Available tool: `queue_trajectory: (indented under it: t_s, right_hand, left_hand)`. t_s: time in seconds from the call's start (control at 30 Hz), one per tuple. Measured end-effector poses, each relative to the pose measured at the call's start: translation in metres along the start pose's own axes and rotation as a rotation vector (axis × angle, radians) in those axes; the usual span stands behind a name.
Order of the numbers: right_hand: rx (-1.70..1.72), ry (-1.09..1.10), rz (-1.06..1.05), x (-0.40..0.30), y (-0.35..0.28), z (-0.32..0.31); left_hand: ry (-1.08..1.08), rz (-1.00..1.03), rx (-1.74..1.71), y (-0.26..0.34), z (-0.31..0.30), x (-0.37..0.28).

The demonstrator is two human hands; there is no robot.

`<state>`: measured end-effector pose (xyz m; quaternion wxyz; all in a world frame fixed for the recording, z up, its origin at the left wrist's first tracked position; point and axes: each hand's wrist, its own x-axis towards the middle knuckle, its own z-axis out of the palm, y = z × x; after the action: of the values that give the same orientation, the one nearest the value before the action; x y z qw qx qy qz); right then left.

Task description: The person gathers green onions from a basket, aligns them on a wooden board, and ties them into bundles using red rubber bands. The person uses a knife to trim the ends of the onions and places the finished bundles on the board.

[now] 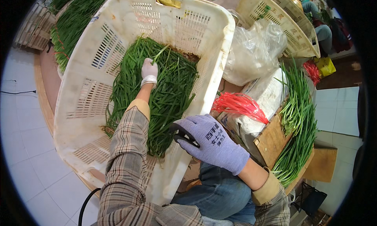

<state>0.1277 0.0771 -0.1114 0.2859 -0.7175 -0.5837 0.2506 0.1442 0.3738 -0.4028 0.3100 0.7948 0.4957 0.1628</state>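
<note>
A large white plastic crate (218, 75) with slotted walls stands tilted before me, with a heap of green Chinese chives (173, 78) inside. My left hand (149, 71), in a thin white glove, reaches into it and grips a pale green stalk at the top of the heap. My right hand (206, 137), in a lavender glove with dark fingertips, hovers over the crate's near right rim, its fingers curled with a gap between thumb and fingers; nothing shows in it. Red plastic ties (241, 105) lie right of the crate.
More chives (300, 128) lie on a wooden board (272, 140) at the right. A clear plastic bag (253, 52) and another crate (277, 22) are at the upper right, near another person's legs (324, 37). Tied chives (76, 22) are stacked at the upper left.
</note>
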Motion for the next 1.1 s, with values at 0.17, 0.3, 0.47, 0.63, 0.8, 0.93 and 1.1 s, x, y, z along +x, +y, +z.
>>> queue_trajectory:
  t_s: [0.17,0.3,0.47,0.63,0.8,0.93,1.1]
  right_hand:
    - [0.01,0.008,-0.018,-0.003,-0.004,-0.001]
    - [0.054,0.065,-0.026,-0.002,-0.001,0.001]
    - [0.031,0.05,-0.032,-0.002,0.002,0.005]
    - [0.052,0.059,-0.012,-0.004,0.003,0.006]
    - [0.102,0.033,-0.014,-0.001,-0.002,0.001]
    - [0.216,0.093,0.021,-0.003,0.0,0.002]
    - [0.541,0.298,0.241,-0.005,0.002,-0.001]
  left_hand:
    - [-0.054,-0.029,0.097,0.025,0.022,-0.017]
    - [-0.245,-0.115,0.302,0.033,0.035,-0.028]
    - [0.055,-0.036,0.103,0.032,0.045,-0.036]
    - [-0.229,0.037,0.388,0.054,0.046,-0.052]
    - [-0.202,-0.003,0.162,0.041,0.029,-0.041]
    - [-0.413,-0.104,-0.58,0.049,-0.041,-0.033]
    - [-0.892,0.036,-1.019,0.054,-0.154,-0.033]
